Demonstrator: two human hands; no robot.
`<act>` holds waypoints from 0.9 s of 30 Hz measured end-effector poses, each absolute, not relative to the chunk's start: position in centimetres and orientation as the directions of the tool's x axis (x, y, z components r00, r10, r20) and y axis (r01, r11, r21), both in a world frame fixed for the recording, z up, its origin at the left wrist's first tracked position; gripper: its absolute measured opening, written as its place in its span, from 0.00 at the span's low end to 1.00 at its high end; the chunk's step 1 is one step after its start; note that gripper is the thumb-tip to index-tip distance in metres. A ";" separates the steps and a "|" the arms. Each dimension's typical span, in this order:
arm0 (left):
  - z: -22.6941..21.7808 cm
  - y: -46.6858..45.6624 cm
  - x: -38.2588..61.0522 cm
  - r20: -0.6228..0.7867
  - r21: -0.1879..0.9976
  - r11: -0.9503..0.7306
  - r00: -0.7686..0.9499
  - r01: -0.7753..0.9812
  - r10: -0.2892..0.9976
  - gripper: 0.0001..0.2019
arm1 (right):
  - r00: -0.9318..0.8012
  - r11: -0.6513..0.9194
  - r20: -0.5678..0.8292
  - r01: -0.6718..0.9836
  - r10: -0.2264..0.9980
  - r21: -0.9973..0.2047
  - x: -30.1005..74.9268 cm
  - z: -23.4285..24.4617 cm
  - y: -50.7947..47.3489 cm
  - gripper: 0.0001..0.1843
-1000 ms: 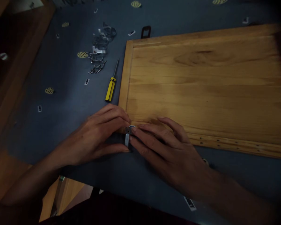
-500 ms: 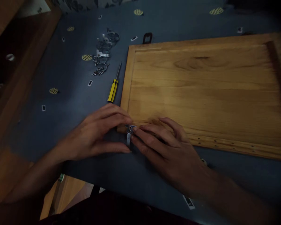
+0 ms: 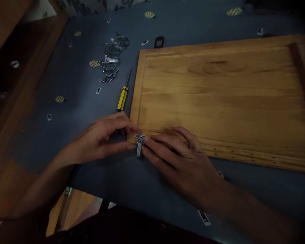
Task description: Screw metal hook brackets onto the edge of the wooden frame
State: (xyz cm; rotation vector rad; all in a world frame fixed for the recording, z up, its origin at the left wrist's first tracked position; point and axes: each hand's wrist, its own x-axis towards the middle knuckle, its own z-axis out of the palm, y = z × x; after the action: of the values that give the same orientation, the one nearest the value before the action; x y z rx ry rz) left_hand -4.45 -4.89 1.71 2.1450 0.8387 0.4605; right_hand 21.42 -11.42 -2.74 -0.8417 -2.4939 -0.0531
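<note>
A small metal hook (image 3: 139, 149) with a flat T-shaped plate and two screw holes lies at the near left corner of a wooden board (image 3: 205, 91), its curved end past the board's edge. The fingertips of my right hand (image 3: 183, 166) press the hook from its right side, with the other fingers resting along the board. My left hand (image 3: 101, 140) is at the hook's left, thumb and fingers apart around the board's corner. Beyond it lies a yellow and black screwdriver (image 3: 122, 98), shaft pointing away.
Several metal hooks (image 3: 110, 61) and a pile of screws (image 3: 107, 79) lie at the left on a blue patterned tablecloth (image 3: 78, 74). A dark metal loop (image 3: 159, 42) stands out at the board's far edge. Several small dark holes line the board's near edge. Wooden furniture (image 3: 27, 84) borders the left.
My left thumb has moved up towards the board's corner, and the fingers have curled in more. My right hand and the hook keep nearly the same place.
</note>
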 end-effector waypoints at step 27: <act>0.8 -5.7 -3.4 0.049 0.713 -0.542 0.739 0.446 0.672 0.17 | -0.627 0.789 0.502 0.574 0.596 -0.220 21.2 -4.0 -12.1 0.23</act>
State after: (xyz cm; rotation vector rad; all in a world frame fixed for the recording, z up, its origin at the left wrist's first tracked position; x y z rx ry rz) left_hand -3.42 -5.72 0.83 2.2332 0.8379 0.4153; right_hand 21.21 -12.14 -4.05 -0.8673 -2.4108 0.0510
